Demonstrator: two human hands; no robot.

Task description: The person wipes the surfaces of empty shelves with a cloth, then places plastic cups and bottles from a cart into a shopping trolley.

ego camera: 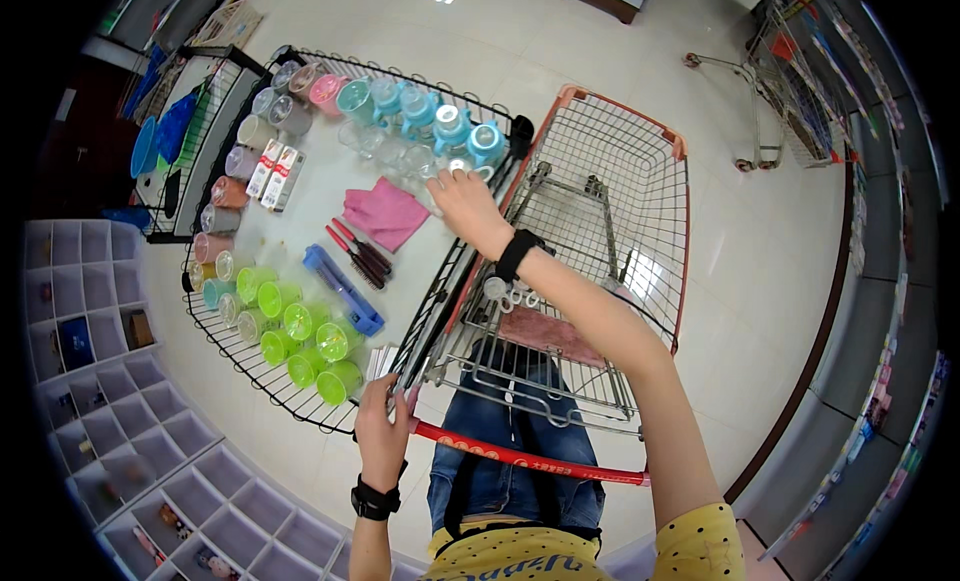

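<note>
My right hand (466, 206) reaches over the near right corner of a wire-edged display table (300, 228), its fingers at a clear plastic item (457, 163) beside the blue-handled bottles (486, 141); whether it grips one is hidden. My left hand (382, 423) rests at the table's near edge, by the end of the cart's red handle (525, 455), its grip unclear. Between them lie a pink cloth (386, 212), red-handled hairbrushes (361, 255) and a blue plastic holder (341, 288). Green cups (300, 320) stand at the near left. Two white boxes (276, 174) lie farther back.
A wire shopping cart (600, 206) stands against the table's right side, holding a pink item (551, 333). Another cart (795, 93) is at the upper right, near stocked shelves (870, 296). White compartment shelving (180, 431) curves along the lower left.
</note>
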